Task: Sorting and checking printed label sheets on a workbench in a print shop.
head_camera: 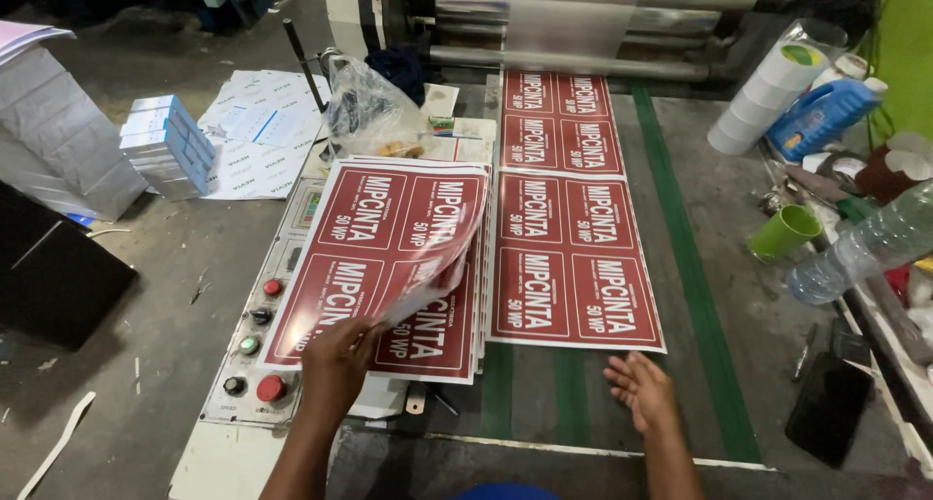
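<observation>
Both forearms enter from the bottom edge. Left hand (335, 359) is clamped on the lifted corner of the top red printed sheet (428, 257), curling it up off the stack of red sheets (384, 267) that lies on the control panel (255, 359) with its coloured push buttons. Right hand (641, 388) lies open, fingers spread, holding nothing, just below the near edge of the laminated strip (573, 228) of red sheets.

The strip runs from the laminating rollers (573, 24) down the grey feed table (719, 267), between 2 green belts; 4 rows of panels, 2 across, show on it. Judging by this layout, several sheets are already piled at the left, while the strip on the table is not yet separated or moved, and the film remains threaded in the rollers.

Surroundings: a plastic bag (369, 111) behind the stack, a bundle of blue-and-white packs (167, 145) on the floor, a green cup (782, 233), a clear bottle (865, 247), white tape rolls (763, 97) and a blue jug (821, 116) at the right.
</observation>
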